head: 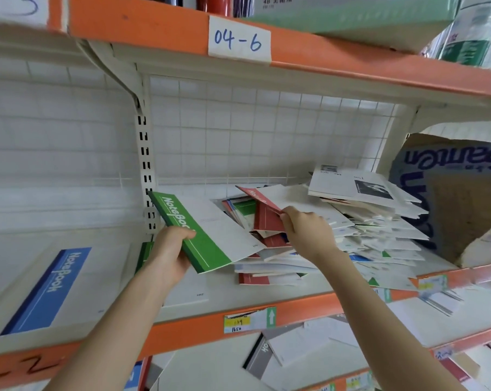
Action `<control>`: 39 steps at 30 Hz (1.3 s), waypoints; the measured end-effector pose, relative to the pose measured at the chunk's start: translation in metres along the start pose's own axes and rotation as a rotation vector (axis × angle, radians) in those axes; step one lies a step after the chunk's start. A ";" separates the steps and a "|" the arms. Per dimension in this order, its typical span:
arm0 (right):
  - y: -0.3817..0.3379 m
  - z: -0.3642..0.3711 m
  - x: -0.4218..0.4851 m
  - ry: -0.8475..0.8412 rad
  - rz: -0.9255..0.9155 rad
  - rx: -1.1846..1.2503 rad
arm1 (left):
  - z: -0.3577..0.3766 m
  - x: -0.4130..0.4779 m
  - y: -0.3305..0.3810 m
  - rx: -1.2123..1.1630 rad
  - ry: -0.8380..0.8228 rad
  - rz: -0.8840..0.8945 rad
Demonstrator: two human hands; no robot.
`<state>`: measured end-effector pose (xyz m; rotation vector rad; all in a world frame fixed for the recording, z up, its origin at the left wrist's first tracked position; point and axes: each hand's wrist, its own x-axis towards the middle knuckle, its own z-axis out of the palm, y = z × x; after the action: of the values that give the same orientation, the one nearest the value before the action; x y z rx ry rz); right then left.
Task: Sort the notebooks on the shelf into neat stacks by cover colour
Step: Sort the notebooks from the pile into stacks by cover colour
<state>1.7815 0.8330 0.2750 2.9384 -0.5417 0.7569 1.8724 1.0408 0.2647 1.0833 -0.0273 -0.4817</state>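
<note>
A green-and-white notebook (210,232) is lifted off the shelf, held at its green spine by my left hand (169,252). Under that hand another green-edged notebook (145,253) lies flat. My right hand (306,231) pinches the corner of a red-and-white notebook (262,201) that sticks up out of a jumbled pile of notebooks (365,235) with red, green, blue and white covers. A blue-and-white notebook (49,289) lies flat at the left of the shelf.
The orange-edged shelf (187,331) has a white wire-grid back and a slotted upright (145,165). A torn cardboard box (458,204) stands at the right. More notebooks lie on the shelf below (292,351). The upper shelf's front edge bears a label "04-6" (238,38).
</note>
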 end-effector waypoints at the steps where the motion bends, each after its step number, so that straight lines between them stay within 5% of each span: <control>1: -0.001 -0.002 0.000 0.030 -0.006 0.030 | 0.000 -0.001 -0.001 -0.004 -0.006 -0.010; 9: -0.053 -0.013 -0.028 -0.070 -0.393 0.309 | -0.001 -0.003 -0.007 -0.153 0.016 -0.072; 16: -0.088 -0.016 -0.042 -0.235 -0.545 0.471 | -0.010 -0.011 -0.006 -0.128 0.009 -0.080; 18: -0.079 -0.013 -0.036 -0.264 -0.490 0.547 | -0.013 -0.011 -0.005 -0.097 0.036 -0.081; 22: -0.034 0.006 -0.010 -0.040 -0.113 0.284 | -0.013 -0.014 -0.005 -0.070 0.028 -0.064; 25: -0.003 0.015 -0.003 -0.141 0.096 0.059 | -0.011 -0.014 -0.007 -0.063 0.023 -0.066; 39: -0.001 -0.014 -0.012 -0.130 -0.116 -0.133 | 0.001 -0.012 -0.012 -0.026 0.006 -0.056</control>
<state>1.7658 0.8393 0.2818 2.8791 -0.4074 0.5001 1.8571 1.0405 0.2574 1.0626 0.0148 -0.5282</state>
